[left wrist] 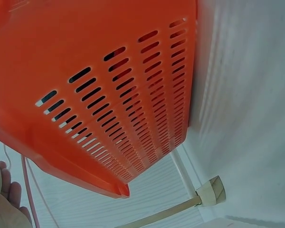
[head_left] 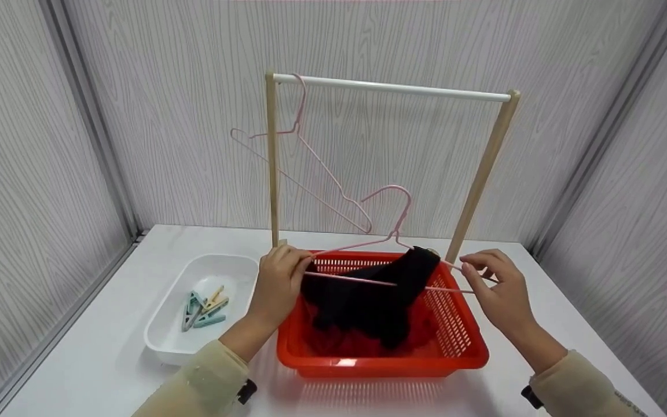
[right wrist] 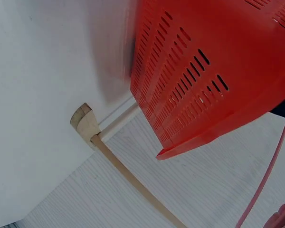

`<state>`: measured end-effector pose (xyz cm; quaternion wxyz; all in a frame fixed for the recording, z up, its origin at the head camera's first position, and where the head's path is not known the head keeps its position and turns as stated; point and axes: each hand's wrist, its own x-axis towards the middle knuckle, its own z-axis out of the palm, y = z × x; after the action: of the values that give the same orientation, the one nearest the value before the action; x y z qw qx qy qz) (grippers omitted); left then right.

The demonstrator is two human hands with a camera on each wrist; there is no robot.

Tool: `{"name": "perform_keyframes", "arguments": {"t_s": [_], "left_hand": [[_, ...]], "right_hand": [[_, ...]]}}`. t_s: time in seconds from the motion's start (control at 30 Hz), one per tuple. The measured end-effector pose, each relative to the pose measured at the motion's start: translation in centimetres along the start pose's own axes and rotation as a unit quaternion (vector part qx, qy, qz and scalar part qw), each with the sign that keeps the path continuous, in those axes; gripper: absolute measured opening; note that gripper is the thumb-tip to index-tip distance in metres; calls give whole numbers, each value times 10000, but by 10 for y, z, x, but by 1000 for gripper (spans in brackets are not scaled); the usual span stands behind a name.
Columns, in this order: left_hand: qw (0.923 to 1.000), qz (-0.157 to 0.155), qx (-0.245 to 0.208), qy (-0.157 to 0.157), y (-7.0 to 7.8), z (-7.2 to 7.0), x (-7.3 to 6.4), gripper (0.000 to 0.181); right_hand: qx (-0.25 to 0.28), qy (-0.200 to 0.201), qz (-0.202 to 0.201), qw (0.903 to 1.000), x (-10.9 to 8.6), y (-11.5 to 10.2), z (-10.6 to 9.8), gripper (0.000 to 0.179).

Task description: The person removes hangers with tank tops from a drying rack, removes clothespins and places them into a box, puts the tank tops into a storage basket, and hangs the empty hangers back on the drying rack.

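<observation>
A pink wire hanger (head_left: 351,279) is held level over the red basket (head_left: 383,370) in the head view, its hook pointing up and back. My left hand (head_left: 278,284) pinches the hanger's left end between thumb and fingers. At the other end, the thumb and fingers of my right hand (head_left: 501,289) grip the wire. Black cloth (head_left: 362,307) is draped over the hanger's right part and droops into the basket. Both wrist views show mostly the basket's slotted sides, with fingers and pink wire (left wrist: 29,190) at the edge.
Behind the basket stands a rack with a white rail (head_left: 397,88) and wooden posts. A second pink hanger (head_left: 325,168) hangs bare at its left end. A white tray (head_left: 157,324) on the left holds several clothespins (head_left: 203,307). Patterned panels enclose the table.
</observation>
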<state>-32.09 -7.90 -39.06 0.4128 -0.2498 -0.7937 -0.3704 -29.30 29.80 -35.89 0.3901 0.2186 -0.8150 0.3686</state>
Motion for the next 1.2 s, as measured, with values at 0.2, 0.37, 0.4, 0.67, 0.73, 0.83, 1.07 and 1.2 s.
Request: {"name": "perform_keyframes", "arguments": {"t_s": [0.2, 0.37, 0.4, 0.67, 0.73, 0.83, 1.07, 1.2], "left_hand": [[10000, -19, 10, -44, 1, 0, -2, 11], [9999, -89, 25, -52, 1, 0, -2, 10], [9999, -103, 29, -55, 1, 0, -2, 10], [9999, -158, 31, 2, 0, 1, -6, 9], [9999, -159, 30, 26, -1, 1, -7, 10], [9999, -163, 20, 51, -1, 2, -8, 10], [9999, -89, 54, 74, -3, 3, -7, 10], [9999, -118, 38, 41, -2, 3, -6, 11]], "right_hand": [[28, -25, -430, 9991, 11, -8, 4, 21], [137, -149, -808, 9965, 25, -18, 12, 23], [177, -188, -878, 9958, 27, -20, 13, 24], [436, -671, -1136, 9903, 39, -36, 27, 28], [430, -875, -1170, 9883, 41, -39, 29, 27], [299, -1187, -1190, 9853, 42, -41, 32, 27], [-10, -1564, -1109, 9814, 43, -41, 33, 22], [1, -1515, -1218, 9809, 44, -40, 33, 20]]}}
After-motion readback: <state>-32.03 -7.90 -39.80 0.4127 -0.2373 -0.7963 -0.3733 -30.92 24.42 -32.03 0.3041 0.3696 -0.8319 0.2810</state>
